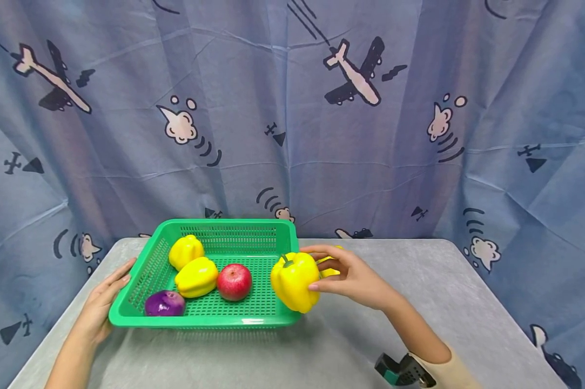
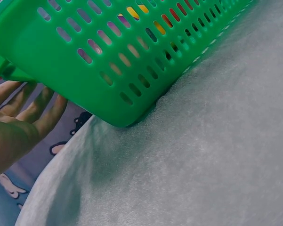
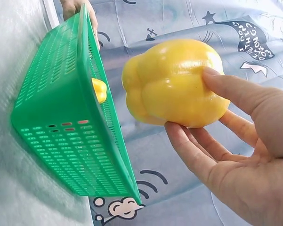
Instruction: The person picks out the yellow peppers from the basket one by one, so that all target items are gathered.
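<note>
My right hand (image 1: 352, 278) holds a yellow bell pepper (image 1: 294, 282) with a green stem, pinched between thumb and fingers over the right rim of the green basket (image 1: 200, 322). The right wrist view shows this pepper (image 3: 176, 84) raised beside the basket. At the basket's left side, my left hand (image 1: 100, 302) touches the rim with extended fingers; in the left wrist view the fingertips (image 2: 59, 110) meet the rim from below. Inside lie two yellow peppers (image 1: 186, 252), a red apple (image 1: 234, 282) and a glossy purple vegetable (image 1: 165, 303).
The basket stands on a grey table (image 1: 418, 302). A patch of yellow (image 1: 330, 272) shows behind my right fingers; its kind is hidden. A blue curtain (image 1: 253, 108) printed with aeroplanes hangs behind the table. A dark device (image 1: 404, 370) sits at my right wrist.
</note>
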A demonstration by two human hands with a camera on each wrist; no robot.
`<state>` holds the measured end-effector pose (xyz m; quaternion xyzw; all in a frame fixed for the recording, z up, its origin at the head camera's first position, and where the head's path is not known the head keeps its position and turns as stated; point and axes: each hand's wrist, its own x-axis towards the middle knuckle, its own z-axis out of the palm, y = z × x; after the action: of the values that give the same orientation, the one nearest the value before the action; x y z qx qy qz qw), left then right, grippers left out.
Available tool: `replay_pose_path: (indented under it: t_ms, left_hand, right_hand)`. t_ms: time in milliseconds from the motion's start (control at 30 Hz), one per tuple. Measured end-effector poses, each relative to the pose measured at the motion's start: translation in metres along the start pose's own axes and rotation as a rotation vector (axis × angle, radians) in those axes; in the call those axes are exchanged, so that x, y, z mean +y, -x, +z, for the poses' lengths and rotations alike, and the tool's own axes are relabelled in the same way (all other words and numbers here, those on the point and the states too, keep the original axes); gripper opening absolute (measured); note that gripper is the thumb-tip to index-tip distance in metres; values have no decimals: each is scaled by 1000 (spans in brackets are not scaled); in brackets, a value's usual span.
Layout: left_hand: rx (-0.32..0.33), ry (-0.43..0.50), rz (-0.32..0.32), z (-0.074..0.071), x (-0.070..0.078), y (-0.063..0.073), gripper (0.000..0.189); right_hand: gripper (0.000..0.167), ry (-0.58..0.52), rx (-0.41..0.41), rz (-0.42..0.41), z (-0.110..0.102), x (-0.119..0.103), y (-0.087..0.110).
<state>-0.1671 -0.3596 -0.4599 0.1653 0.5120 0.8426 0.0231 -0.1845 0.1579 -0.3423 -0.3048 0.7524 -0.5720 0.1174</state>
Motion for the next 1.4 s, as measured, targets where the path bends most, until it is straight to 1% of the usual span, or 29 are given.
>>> replay_pose_path:
  t_ms: [433, 733, 933, 1133, 1267, 1400]
  left_hand:
    - [1, 7, -4, -1, -2, 1, 56]
    - [1, 11, 7, -2, -2, 1, 56]
    - [-5, 13, 9, -1, -1, 0, 56]
    - [-3, 5, 17, -1, -2, 0, 56]
    - [-15, 11, 22, -1, -2, 0, 56]
    - [-14, 15, 15, -1, -2, 0, 56]
  right_hand:
    - [63, 38, 60, 26, -12, 7, 11]
    - [62, 53, 105, 3, -22, 11, 18]
    - [63, 76, 138, 15, -31, 14, 23]
    - [60, 75, 167, 22, -37, 19, 27]
    - [60, 80, 192, 38, -41, 20, 30]
    - [61, 84, 206, 37, -44, 22, 32]
